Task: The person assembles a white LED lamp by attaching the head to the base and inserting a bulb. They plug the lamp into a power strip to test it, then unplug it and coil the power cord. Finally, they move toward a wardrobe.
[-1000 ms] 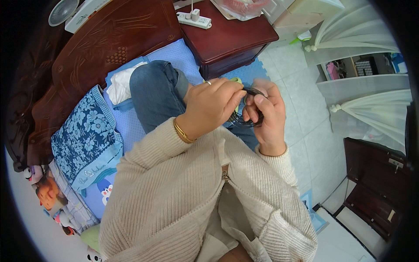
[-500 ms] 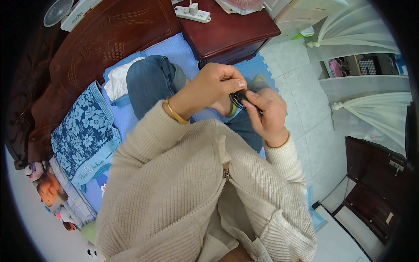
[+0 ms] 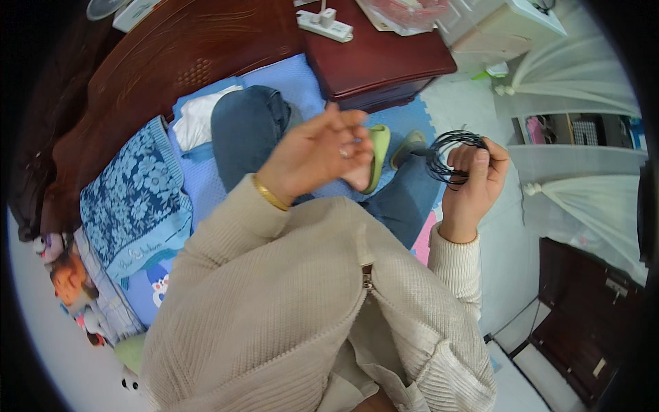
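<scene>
My right hand (image 3: 475,180) is raised at the right and grips a coil of thin black cable (image 3: 451,154) wound into loops. My left hand (image 3: 321,154) hovers in the middle with fingers spread, holding nothing; a ring and a gold bangle (image 3: 269,195) show on it. The two hands are apart, with a gap between them. Below them are my knees in blue jeans (image 3: 248,130) and a green slipper (image 3: 378,154). My cream knitted sleeves (image 3: 288,302) fill the lower part of the view.
A dark red wooden nightstand (image 3: 384,58) with a white power strip (image 3: 324,24) stands ahead. A blue bedsheet, a floral pillow (image 3: 134,199) and soft toys (image 3: 65,275) lie to the left. White tiled floor and a white curtain are on the right.
The hands were together over my lap working the cable. They have separated: the right hand moved right with the coil, the left hand let go and spread its fingers.
</scene>
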{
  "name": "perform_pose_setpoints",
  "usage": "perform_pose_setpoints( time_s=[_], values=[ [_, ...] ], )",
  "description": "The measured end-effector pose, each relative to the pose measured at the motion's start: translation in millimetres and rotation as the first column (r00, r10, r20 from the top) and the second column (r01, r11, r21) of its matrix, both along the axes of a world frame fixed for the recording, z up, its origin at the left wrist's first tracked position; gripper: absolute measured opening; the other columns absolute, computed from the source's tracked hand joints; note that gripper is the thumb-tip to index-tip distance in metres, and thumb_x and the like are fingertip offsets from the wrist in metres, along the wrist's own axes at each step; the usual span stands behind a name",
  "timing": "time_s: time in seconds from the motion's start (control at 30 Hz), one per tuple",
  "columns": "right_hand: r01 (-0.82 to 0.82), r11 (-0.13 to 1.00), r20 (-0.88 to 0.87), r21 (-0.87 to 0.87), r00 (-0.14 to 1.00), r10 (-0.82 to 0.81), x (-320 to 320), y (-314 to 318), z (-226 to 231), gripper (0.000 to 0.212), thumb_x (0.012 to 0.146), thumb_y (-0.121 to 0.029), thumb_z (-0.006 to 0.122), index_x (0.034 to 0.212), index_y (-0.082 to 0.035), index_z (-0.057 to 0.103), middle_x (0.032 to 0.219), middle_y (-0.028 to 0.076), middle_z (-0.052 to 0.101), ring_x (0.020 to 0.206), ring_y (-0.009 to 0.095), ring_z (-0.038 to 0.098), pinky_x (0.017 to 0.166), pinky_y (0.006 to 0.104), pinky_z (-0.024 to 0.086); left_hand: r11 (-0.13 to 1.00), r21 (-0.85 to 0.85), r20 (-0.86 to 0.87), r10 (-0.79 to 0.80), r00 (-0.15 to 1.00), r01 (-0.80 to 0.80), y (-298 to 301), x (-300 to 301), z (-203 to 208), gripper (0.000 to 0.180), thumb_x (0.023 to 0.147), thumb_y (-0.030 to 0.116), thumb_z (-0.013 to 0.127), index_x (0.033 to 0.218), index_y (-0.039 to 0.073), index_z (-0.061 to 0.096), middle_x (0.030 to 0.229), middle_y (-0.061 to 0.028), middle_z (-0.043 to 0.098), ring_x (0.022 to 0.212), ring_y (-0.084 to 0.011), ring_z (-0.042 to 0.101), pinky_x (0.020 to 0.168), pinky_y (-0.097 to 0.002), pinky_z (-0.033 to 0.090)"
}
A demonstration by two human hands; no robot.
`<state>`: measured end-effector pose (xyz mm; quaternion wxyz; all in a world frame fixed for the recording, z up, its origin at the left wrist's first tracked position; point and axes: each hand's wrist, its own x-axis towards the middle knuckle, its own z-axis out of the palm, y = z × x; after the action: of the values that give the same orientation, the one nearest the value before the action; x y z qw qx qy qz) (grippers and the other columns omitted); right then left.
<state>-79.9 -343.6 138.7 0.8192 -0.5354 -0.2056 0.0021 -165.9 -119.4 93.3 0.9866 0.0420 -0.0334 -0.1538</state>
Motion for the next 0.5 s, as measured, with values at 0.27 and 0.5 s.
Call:
perform_pose_setpoints(
  time_s=[0.27, 0.5],
  values=[
    [-0.027, 0.998, -0.131, 0.056, 0.991, 0.034, -17, 29, 5, 0.014, 0.091, -0.005, 0.048, 0.104, -0.001, 0.044, 0.073, 0.008, 0.051, 0.065, 0.014, 0.049, 0.063, 0.0283, 0.045, 0.982, 0.177, -0.155, 0.088, 0.984, -0.06, -23, 19, 44, 0.051, 0.098, 0.039, 0.03, 0.126, -0.002, 0.044, 0.119, -0.0133, 0.053, 0.115, -0.025, 0.047, 0.1, -0.0384, 0.036],
    [0.002, 0.997, -0.119, 0.071, 0.993, 0.006, -21, 28, 7, 0.014, 0.09, -0.004, 0.049, 0.103, -0.002, 0.044, 0.071, 0.007, 0.05, 0.063, 0.013, 0.047, 0.061, 0.027, 0.043, 0.448, 0.841, 0.254, 0.168, 0.952, -0.303, -40, 12, 59, 0.034, 0.092, 0.014, 0.048, 0.121, -0.004, 0.05, 0.118, -0.0108, 0.053, 0.102, -0.017, 0.055, 0.091, -0.0305, 0.043]
  ],
)
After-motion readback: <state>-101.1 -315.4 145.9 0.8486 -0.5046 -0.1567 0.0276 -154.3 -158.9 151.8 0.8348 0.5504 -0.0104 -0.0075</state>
